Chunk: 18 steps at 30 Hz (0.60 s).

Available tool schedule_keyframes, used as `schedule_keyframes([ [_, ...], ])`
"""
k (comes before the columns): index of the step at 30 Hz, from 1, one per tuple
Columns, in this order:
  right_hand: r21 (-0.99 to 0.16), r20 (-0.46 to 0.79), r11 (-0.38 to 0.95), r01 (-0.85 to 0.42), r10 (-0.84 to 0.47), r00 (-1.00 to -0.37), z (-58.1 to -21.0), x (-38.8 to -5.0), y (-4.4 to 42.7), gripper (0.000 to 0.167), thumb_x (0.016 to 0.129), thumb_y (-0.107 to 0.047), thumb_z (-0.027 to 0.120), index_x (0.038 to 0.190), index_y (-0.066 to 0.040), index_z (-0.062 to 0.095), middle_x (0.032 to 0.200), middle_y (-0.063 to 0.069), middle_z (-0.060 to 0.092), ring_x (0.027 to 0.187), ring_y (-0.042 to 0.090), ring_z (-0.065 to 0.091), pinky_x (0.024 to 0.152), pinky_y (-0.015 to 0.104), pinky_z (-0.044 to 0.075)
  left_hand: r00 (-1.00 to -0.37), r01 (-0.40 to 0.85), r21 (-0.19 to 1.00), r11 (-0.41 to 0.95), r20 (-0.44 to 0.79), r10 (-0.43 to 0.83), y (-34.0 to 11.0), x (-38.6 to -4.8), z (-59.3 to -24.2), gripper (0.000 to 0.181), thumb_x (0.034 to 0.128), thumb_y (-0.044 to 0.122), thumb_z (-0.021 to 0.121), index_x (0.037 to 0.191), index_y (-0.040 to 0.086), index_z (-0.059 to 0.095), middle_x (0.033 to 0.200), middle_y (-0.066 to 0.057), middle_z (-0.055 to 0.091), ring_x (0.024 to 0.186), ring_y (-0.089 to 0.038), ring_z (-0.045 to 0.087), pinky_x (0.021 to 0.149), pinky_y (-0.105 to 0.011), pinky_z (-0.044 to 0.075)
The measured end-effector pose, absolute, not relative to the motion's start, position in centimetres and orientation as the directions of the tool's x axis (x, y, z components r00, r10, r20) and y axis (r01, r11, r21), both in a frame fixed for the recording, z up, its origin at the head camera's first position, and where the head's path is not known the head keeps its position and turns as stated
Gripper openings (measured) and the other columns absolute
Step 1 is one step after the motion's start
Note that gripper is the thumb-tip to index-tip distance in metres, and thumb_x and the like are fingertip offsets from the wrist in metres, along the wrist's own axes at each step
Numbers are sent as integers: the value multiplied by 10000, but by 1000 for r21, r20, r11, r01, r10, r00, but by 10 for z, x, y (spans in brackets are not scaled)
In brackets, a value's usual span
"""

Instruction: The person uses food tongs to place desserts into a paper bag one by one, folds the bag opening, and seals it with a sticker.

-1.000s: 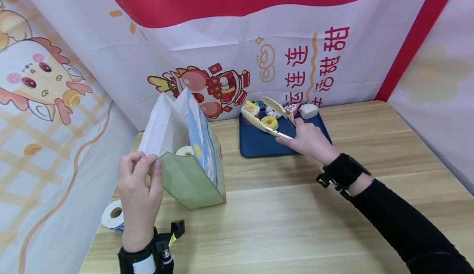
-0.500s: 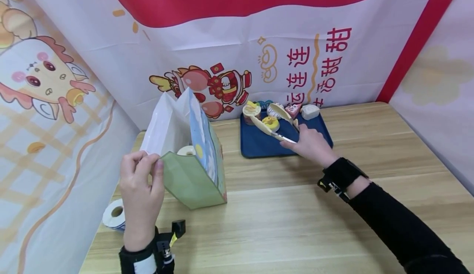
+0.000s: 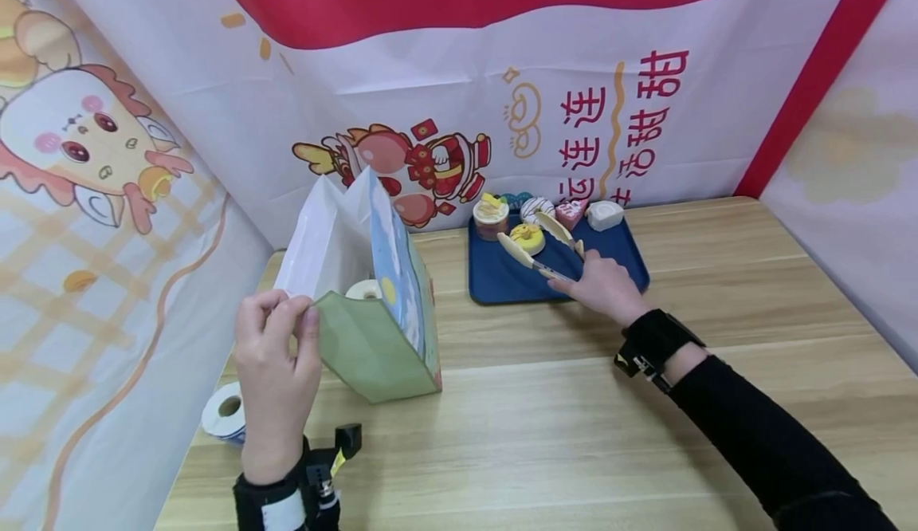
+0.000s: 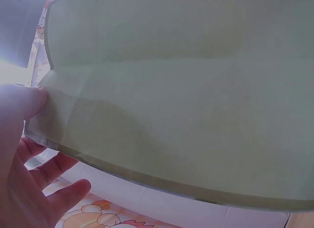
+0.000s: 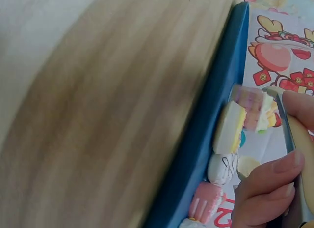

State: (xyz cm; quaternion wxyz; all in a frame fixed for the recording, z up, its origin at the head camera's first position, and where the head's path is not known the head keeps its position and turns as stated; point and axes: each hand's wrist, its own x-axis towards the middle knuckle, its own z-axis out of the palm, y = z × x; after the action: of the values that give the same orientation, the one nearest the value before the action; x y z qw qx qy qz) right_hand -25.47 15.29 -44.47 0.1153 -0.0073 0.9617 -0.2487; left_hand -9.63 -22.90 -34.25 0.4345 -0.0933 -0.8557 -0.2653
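My left hand point(image 3: 280, 363) pinches the top corner of a standing green paper bag point(image 3: 373, 355), which gapes open. In the left wrist view, the thumb lies on the bag's side point(image 4: 171, 105). A white roll point(image 3: 364, 290) shows inside the bag. My right hand point(image 3: 610, 288) grips metal tongs with cream tips point(image 3: 518, 252). The tongs are spread, their tips on either side of a toy yellow donut point(image 3: 527, 237) on a blue tray point(image 3: 495, 288); whether they touch it, I cannot tell. The right wrist view shows fingers and thumb around the tongs point(image 5: 287, 122).
Along the tray's back stand a dessert cup point(image 3: 491, 222), a teal piece point(image 3: 515, 201), a striped white ball point(image 3: 538, 209), a pink cake slice point(image 3: 571, 214) and a white piece point(image 3: 605, 214). Another roll point(image 3: 225, 411) lies left of the bag. Printed cloth walls point(image 3: 430, 60) border the table.
The tongs have come down and back from near the dessert cup to around the yellow donut. My left hand keeps its hold on the bag, and the whole view has shifted slightly.
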Motion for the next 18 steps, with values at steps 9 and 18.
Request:
schedule_keyframes([
  [9,-482,-230,873,72,-46,-972,-455,-255,150,924,833,-665,615,1308,100,407,971,218,589,815,314,570,601,340,427,-609,388,374,842,790,-70,-229,-97,-342,85,941,35,595,940,-35,643,987,-245,481,826,-291,435,711,-298,328],
  [18,-461,-261,881,106,-20,-965,-460,-257,147,877,832,-668,613,1261,76,434,948,202,576,818,318,561,610,348,416,-610,398,379,836,790,-68,-231,-99,-344,80,939,28,593,940,-38,639,981,-251,471,826,-287,431,715,-300,328],
])
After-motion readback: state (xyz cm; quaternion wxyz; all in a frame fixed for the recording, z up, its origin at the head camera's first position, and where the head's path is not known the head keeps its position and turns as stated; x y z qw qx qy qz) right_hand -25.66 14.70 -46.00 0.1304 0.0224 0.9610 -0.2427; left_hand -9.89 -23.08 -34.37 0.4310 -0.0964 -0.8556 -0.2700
